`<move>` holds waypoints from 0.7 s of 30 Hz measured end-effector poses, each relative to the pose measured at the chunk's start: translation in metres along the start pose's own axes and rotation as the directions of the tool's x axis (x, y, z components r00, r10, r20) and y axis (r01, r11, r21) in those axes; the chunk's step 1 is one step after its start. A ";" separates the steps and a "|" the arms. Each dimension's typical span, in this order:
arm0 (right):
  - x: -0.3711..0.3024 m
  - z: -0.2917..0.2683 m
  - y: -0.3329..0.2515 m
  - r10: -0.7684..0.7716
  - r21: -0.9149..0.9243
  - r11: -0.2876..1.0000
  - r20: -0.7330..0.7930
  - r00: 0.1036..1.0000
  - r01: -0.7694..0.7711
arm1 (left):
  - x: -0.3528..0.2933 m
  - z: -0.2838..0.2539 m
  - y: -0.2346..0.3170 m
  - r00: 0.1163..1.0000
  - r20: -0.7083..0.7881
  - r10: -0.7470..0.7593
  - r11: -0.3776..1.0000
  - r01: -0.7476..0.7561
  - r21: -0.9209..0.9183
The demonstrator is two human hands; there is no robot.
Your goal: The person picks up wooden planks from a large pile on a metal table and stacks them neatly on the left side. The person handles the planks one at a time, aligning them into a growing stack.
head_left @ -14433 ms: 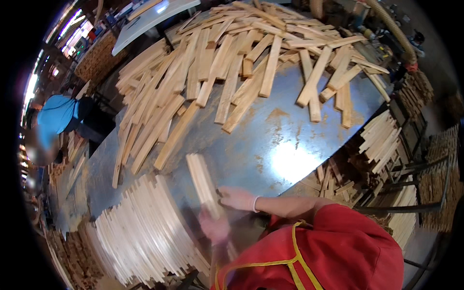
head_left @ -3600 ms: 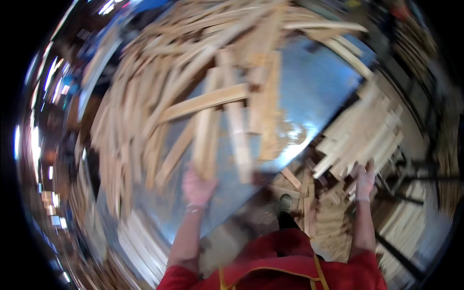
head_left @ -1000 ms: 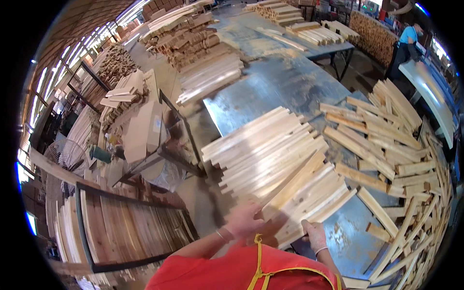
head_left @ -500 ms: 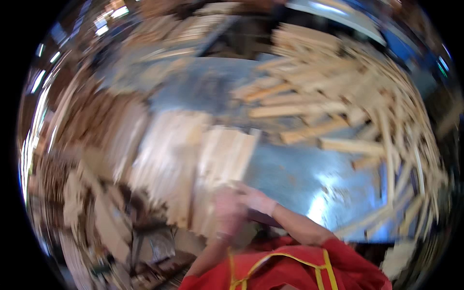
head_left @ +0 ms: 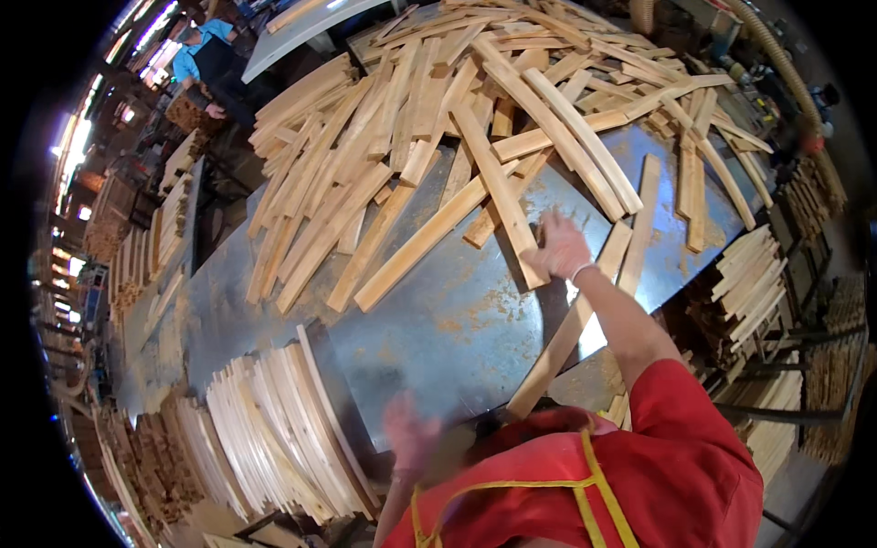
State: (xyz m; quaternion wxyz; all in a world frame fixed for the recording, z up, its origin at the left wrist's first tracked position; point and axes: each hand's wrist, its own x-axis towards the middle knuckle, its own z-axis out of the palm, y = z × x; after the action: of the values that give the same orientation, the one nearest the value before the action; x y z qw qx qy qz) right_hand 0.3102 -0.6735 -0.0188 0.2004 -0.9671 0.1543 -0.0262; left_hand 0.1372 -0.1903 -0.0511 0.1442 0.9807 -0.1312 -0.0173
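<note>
My right hand (head_left: 561, 247), in a thin pale glove, reaches over the metal table (head_left: 429, 333). Its fingers are apart, and the thumb side touches the near end of a wooden slat (head_left: 493, 187) at the edge of a loose heap. My left hand (head_left: 408, 434), gloved too, is blurred at the table's near edge. Its fingers look spread, with nothing visible in them. Just left of it, a row of pale slats (head_left: 274, 429) lies closely side by side. Another slat (head_left: 571, 324) lies slantwise under my right forearm, reaching the table's near edge.
The heap of loose slats (head_left: 402, 119) spreads across the table's far side. More slats are stacked at the right (head_left: 749, 283) and lower left (head_left: 137, 457). Far left, a person in a blue shirt (head_left: 206, 55) stands beside a light tabletop (head_left: 301, 32). A ribbed hose (head_left: 781, 59) hangs at far right.
My view has swung right. My hands, close together at the slat row before, are now apart: the right has reached out to the heap, the left stays near the row.
</note>
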 end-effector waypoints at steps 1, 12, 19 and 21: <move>-0.014 0.003 -0.032 -0.028 0.062 0.998 0.104 0.994 0.022 | 0.015 0.008 0.017 0.996 -0.046 0.078 0.996 -0.079 -0.027; -0.204 0.061 -0.110 -0.487 0.466 0.867 0.724 0.488 0.175 | 0.143 0.021 0.126 0.738 0.233 -0.633 0.618 0.664 -0.422; -0.060 0.062 -0.140 -0.522 0.442 0.831 0.414 0.746 0.337 | 0.051 -0.019 0.033 0.623 0.202 -0.755 0.359 0.652 -0.668; -0.013 0.088 -0.156 -0.582 0.241 0.813 0.287 0.761 0.530 | 0.022 -0.015 -0.022 0.528 0.175 -0.831 0.399 0.785 -0.473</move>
State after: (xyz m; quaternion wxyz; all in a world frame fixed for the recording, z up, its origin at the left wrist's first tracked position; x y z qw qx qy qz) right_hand 0.3531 -0.5001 -0.0382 0.2774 -0.9407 -0.1802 0.0756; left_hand 0.1650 -0.1714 -0.0429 0.3706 0.8463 0.3755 -0.0744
